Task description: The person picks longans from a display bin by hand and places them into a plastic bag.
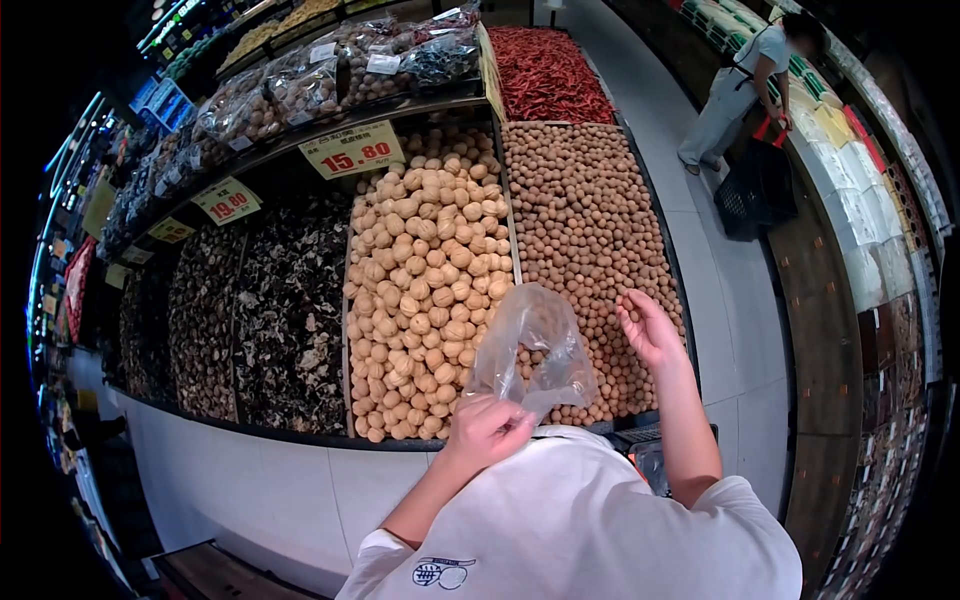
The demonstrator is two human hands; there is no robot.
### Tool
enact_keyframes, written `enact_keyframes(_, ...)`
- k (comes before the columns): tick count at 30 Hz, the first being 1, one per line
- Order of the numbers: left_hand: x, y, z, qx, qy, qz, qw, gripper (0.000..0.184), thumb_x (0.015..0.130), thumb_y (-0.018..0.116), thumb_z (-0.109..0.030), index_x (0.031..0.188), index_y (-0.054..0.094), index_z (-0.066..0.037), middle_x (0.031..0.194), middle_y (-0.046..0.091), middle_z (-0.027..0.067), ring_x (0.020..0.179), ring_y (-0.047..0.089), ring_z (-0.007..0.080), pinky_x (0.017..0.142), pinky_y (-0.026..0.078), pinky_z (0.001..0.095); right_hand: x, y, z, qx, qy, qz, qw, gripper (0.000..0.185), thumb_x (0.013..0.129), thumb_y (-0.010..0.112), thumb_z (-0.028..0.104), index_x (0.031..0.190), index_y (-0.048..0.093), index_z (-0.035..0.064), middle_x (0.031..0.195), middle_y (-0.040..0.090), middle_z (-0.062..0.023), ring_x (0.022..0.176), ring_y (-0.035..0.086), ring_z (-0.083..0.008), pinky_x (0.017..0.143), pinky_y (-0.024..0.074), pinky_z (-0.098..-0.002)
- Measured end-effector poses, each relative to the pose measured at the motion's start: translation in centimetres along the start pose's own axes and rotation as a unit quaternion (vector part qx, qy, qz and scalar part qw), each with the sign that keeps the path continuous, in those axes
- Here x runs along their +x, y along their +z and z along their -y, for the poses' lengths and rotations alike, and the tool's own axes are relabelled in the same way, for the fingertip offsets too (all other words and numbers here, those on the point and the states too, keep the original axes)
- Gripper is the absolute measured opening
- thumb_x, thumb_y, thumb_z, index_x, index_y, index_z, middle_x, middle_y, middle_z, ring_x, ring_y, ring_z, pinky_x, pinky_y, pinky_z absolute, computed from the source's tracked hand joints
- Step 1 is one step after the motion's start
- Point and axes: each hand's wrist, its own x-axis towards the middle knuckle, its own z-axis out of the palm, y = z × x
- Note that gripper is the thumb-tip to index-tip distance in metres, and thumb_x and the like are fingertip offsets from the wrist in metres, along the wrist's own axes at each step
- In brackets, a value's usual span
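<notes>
A clear plastic bag (530, 350) is gripped at its edge by my left hand (488, 432), whose fingers are closed. The bag spreads over the border between a bin of pale walnuts (430, 270) and a bin of small round brown dried fruits, likely longans (590, 200). Above the brown fruits, my right hand (652, 328) is raised with its fingers curled and the fingertips close together. Whether a fruit sits between those fingertips I cannot make out.
Dried red chillies (550, 75) fill the far bin; dark dried fungus (295, 320) lies left of the walnuts. Price signs (352, 150) stand below a shelf of bagged goods (330, 75). Across the aisle, a person (750, 80) holds a black shopping basket (757, 190).
</notes>
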Motion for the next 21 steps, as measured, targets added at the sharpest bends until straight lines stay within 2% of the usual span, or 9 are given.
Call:
enact_keyframes(3, -0.2, 0.1, -0.1, 0.002, 0.001, 0.003, 1.000, 0.019, 0.073, 0.080, -0.005, 0.068, 0.062, -0.004, 0.056, 0.058, 0.0066, 0.048, 0.057, 0.0229, 0.048, 0.041, 0.0322, -4.1, 4.1, 0.9, -0.136, 0.015, 0.155, 0.978, 0.011, 0.100, 0.061, 0.009, 0.110, 0.063, 0.0037, 0.101, 0.070, -0.0087, 0.085, 0.070, -0.0135, 0.074, 0.0601, -0.0224)
enact_keyframes(4, -0.3, 0.2, -0.2, 0.005, 0.002, 0.004, 1.000, 0.019, 0.073, 0.080, -0.005, 0.068, 0.062, -0.004, 0.056, 0.058, 0.0065, 0.048, 0.057, 0.0229, 0.048, 0.041, 0.0322, -5.5, 5.3, 1.1, -0.136, 0.014, 0.155, 0.978, 0.011, 0.100, 0.061, 0.009, 0.110, 0.063, 0.0037, 0.101, 0.070, -0.0087, 0.085, 0.070, -0.0135, 0.074, 0.0601, -0.0224)
enact_keyframes(7, -0.7, 0.4, -0.1, 0.008, 0.009, 0.008, 1.000, 0.019, 0.074, 0.080, -0.006, 0.068, 0.062, -0.005, 0.057, 0.058, 0.0065, 0.048, 0.058, 0.0228, 0.048, 0.042, 0.0321, -8.8, 8.1, 1.5, -0.261, 0.072, 0.295, 0.916, 0.013, 0.098, 0.065, 0.008, 0.109, 0.066, 0.0024, 0.103, 0.072, -0.0102, 0.079, 0.070, -0.0121, 0.067, 0.0584, -0.0222)
enact_keyframes(8, -0.7, 0.3, -0.3, 0.010, 0.009, 0.007, 1.000, 0.019, 0.074, 0.080, -0.006, 0.068, 0.062, -0.005, 0.057, 0.058, 0.0065, 0.048, 0.058, 0.0228, 0.048, 0.042, 0.0321, -9.7, 8.9, 1.5, -0.261, 0.072, 0.297, 0.916, 0.013, 0.098, 0.065, 0.008, 0.109, 0.066, 0.0024, 0.103, 0.072, -0.0102, 0.079, 0.070, -0.0121, 0.067, 0.0584, -0.0222)
enact_keyframes(10, -0.9, 0.4, -0.8, 0.017, 0.012, 0.004, 1.000, 0.018, 0.074, 0.080, -0.006, 0.069, 0.063, -0.006, 0.058, 0.060, 0.0064, 0.048, 0.059, 0.0225, 0.048, 0.042, 0.0321, -11.3, 10.7, 1.4, -0.380, 0.101, 0.380, 0.837, 0.015, 0.096, 0.066, 0.007, 0.109, 0.068, 0.0007, 0.099, 0.073, -0.0101, 0.077, 0.070, -0.0122, 0.067, 0.0586, -0.0233)
enact_keyframes(11, -1.0, 0.5, -1.0, 0.017, 0.012, 0.003, 1.000, 0.018, 0.074, 0.080, -0.006, 0.069, 0.063, -0.006, 0.058, 0.060, 0.0064, 0.048, 0.059, 0.0225, 0.048, 0.042, 0.0321, -12.0, 12.0, 0.9, -0.417, 0.102, 0.374, 0.822, 0.018, 0.096, 0.067, 0.007, 0.111, 0.068, -0.0014, 0.093, 0.073, -0.0078, 0.075, 0.069, -0.0113, 0.069, 0.0589, -0.0237)
enact_keyframes(16, -1.3, 0.9, -1.7, 0.009, 0.011, 0.008, 1.000, 0.016, 0.074, 0.081, -0.007, 0.070, 0.065, -0.007, 0.060, 0.062, 0.0058, 0.050, 0.060, 0.0227, 0.048, 0.043, 0.0325, -10.6, 12.4, -4.6, -0.492, 0.025, 0.303, 0.816, 0.026, 0.095, 0.068, 0.006, 0.119, 0.065, -0.0029, 0.097, 0.072, -0.0056, 0.072, 0.067, -0.0088, 0.069, 0.0570, -0.0228)
enact_keyframes(19, -1.7, 0.9, -1.9, 0.012, 0.009, 0.010, 1.000, 0.016, 0.074, 0.081, -0.006, 0.070, 0.065, -0.007, 0.060, 0.062, 0.0058, 0.050, 0.061, 0.0228, 0.049, 0.044, 0.0326, -11.7, 14.3, -5.5, -0.594, -0.027, 0.299, 0.747, 0.029, 0.093, 0.068, 0.004, 0.121, 0.063, -0.0031, 0.093, 0.072, -0.0058, 0.072, 0.067, -0.0084, 0.067, 0.0562, -0.0256)
enact_keyframes(21, -2.0, 1.0, -1.8, 0.019, 0.015, 0.004, 1.000, 0.016, 0.074, 0.080, -0.006, 0.071, 0.065, -0.007, 0.060, 0.062, 0.0058, 0.050, 0.061, 0.0226, 0.049, 0.044, 0.0325, -11.8, 14.3, -6.0, -0.592, -0.031, 0.311, 0.743, 0.030, 0.092, 0.067, 0.004, 0.121, 0.063, -0.0028, 0.092, 0.072, -0.0064, 0.072, 0.067, -0.0090, 0.067, 0.0563, -0.0261)
